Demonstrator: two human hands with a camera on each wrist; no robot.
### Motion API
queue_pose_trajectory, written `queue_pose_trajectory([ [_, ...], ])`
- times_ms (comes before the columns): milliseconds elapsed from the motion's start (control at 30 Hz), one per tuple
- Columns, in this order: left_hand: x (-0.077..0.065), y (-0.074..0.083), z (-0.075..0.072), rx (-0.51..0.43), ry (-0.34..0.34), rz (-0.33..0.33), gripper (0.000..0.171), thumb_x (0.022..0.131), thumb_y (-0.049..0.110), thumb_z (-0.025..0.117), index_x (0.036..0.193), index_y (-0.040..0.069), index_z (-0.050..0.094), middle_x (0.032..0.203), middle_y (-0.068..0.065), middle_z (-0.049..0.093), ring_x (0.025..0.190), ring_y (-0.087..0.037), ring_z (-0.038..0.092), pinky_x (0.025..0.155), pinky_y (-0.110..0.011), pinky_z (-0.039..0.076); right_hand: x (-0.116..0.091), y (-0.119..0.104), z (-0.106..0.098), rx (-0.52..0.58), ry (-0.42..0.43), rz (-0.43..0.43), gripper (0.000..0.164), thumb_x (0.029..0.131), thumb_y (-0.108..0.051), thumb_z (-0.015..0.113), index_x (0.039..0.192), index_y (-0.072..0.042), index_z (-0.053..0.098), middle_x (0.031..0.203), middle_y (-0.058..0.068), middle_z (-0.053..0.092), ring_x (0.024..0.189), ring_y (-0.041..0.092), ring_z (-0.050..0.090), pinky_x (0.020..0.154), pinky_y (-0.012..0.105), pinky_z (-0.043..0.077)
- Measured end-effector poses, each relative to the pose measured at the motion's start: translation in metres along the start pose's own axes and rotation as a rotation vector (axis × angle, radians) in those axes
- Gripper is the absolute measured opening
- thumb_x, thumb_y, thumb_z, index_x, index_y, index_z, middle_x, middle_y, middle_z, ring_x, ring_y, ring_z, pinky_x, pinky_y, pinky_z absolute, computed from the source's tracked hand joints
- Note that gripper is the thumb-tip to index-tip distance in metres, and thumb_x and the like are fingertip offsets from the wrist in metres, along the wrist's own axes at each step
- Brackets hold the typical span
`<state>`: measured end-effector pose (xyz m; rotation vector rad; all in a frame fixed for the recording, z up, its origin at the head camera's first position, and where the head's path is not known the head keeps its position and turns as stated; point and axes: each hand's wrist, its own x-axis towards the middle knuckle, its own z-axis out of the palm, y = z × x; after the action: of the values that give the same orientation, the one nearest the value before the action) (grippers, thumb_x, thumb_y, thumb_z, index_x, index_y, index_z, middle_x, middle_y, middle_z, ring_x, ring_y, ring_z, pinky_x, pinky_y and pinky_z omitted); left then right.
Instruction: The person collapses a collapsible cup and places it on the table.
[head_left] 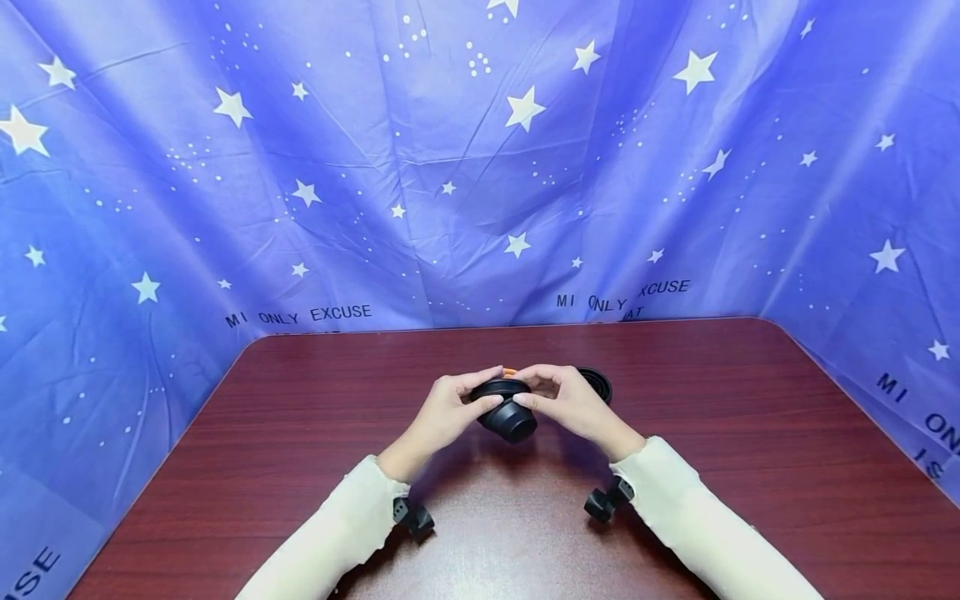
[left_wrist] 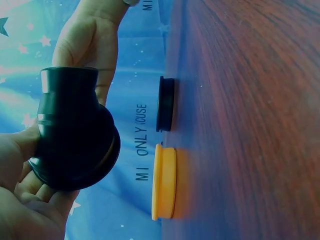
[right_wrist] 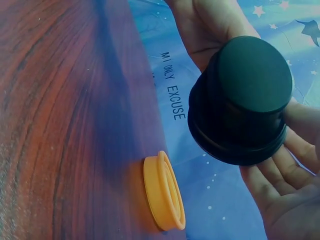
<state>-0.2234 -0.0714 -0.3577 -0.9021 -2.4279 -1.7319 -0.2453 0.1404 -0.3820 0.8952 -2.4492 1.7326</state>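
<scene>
A black collapsible cup [head_left: 510, 418], drawn out into stepped tiers, is held above the table between both hands. Its narrow closed base [right_wrist: 256, 75] faces back toward the wearer, while its wide rim is on the far side. My left hand [head_left: 444, 414] grips the rim from the left, thumb on the near side and fingers behind. From the right, my right hand [head_left: 570, 406] grips it the same way, the two thumbs almost meeting. Beyond the hands an orange flattened cup [left_wrist: 165, 183] rests on the table, mostly hidden in the head view.
A black flattened cup [head_left: 597, 384] with ringed folds lies behind my right hand, beside the orange one. The dark red wooden table [head_left: 315, 400] ends at a blue star-patterned curtain [head_left: 450, 183]. Small black wrist cameras [head_left: 414, 518] hang under the pale sleeves [head_left: 330, 533].
</scene>
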Motion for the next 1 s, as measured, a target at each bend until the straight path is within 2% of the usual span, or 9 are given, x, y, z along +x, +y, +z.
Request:
queue_pose_trajectory([
  [167, 0.000, -0.001, 0.001, 0.059, -0.021, 0.008, 0.040, 0.087, 0.001, 0.065, 0.126, -0.004, 0.057, 0.116, -0.020, 0.063, 0.089, -0.013, 0.060, 0.073, -0.019, 0.049, 0.000, 0.002, -0.001, -0.018, -0.060, 0.041, 0.023, 0.085, -0.012, 0.070, 0.105, 0.000, 0.066, 0.095, 0.011, 0.069, 0.088, 0.015, 0.064, 0.080, 0.030, 0.053],
  [300, 0.000, -0.001, 0.001, 0.092, -0.017, 0.024, 0.040, 0.086, 0.002, 0.066, 0.125, -0.002, 0.059, 0.114, -0.020, 0.064, 0.087, -0.011, 0.059, 0.073, -0.021, 0.049, 0.000, 0.004, -0.001, -0.036, -0.099, 0.047, 0.021, 0.086, -0.013, 0.068, 0.104, -0.001, 0.067, 0.095, 0.010, 0.069, 0.090, 0.016, 0.064, 0.080, 0.032, 0.052],
  [400, 0.000, -0.003, -0.001, 0.032, -0.016, 0.024, 0.039, 0.087, 0.002, 0.065, 0.124, -0.004, 0.059, 0.116, -0.021, 0.063, 0.095, -0.017, 0.061, 0.078, -0.024, 0.051, 0.000, 0.004, -0.001, -0.046, -0.078, 0.042, 0.018, 0.086, -0.012, 0.068, 0.102, -0.002, 0.067, 0.094, 0.009, 0.069, 0.089, 0.015, 0.063, 0.080, 0.033, 0.051],
  [500, 0.004, -0.019, -0.003, -0.069, -0.009, 0.033, 0.038, 0.089, 0.004, 0.064, 0.125, -0.004, 0.058, 0.120, -0.020, 0.062, 0.106, -0.022, 0.061, 0.086, -0.026, 0.050, 0.000, 0.005, -0.002, -0.018, -0.039, 0.035, 0.018, 0.086, -0.009, 0.068, 0.102, -0.001, 0.067, 0.093, 0.008, 0.068, 0.087, 0.015, 0.062, 0.078, 0.031, 0.051],
  [633, 0.008, -0.037, -0.007, -0.187, -0.002, 0.032, 0.040, 0.091, 0.008, 0.061, 0.130, 0.001, 0.055, 0.126, -0.015, 0.060, 0.110, -0.018, 0.060, 0.090, -0.025, 0.049, -0.001, 0.005, -0.003, 0.082, 0.024, 0.011, 0.018, 0.087, -0.004, 0.066, 0.103, 0.003, 0.064, 0.090, 0.005, 0.066, 0.082, 0.012, 0.062, 0.073, 0.030, 0.052],
  [733, 0.008, -0.036, -0.008, -0.244, -0.019, 0.025, 0.042, 0.092, 0.005, 0.060, 0.133, 0.002, 0.052, 0.126, -0.017, 0.059, 0.107, -0.014, 0.061, 0.088, -0.025, 0.049, 0.000, 0.005, -0.002, 0.180, 0.057, -0.009, 0.019, 0.087, 0.000, 0.063, 0.103, 0.010, 0.061, 0.088, -0.001, 0.066, 0.081, 0.009, 0.062, 0.071, 0.027, 0.052],
  [867, 0.008, -0.035, -0.007, -0.255, -0.026, 0.051, 0.043, 0.091, 0.000, 0.059, 0.133, 0.000, 0.051, 0.121, -0.023, 0.060, 0.101, -0.012, 0.062, 0.084, -0.024, 0.050, 0.000, 0.006, 0.000, 0.272, 0.067, -0.023, 0.021, 0.087, 0.003, 0.061, 0.104, 0.015, 0.057, 0.086, -0.005, 0.065, 0.079, 0.007, 0.060, 0.070, 0.022, 0.051],
  [1000, 0.009, -0.034, -0.006, -0.221, 0.028, 0.049, 0.038, 0.090, -0.002, 0.060, 0.127, -0.003, 0.056, 0.116, -0.023, 0.063, 0.092, -0.008, 0.063, 0.077, -0.022, 0.051, 0.000, 0.007, 0.000, 0.290, 0.064, -0.027, 0.021, 0.087, 0.004, 0.061, 0.104, 0.016, 0.056, 0.085, -0.005, 0.065, 0.078, 0.007, 0.060, 0.069, 0.023, 0.051],
])
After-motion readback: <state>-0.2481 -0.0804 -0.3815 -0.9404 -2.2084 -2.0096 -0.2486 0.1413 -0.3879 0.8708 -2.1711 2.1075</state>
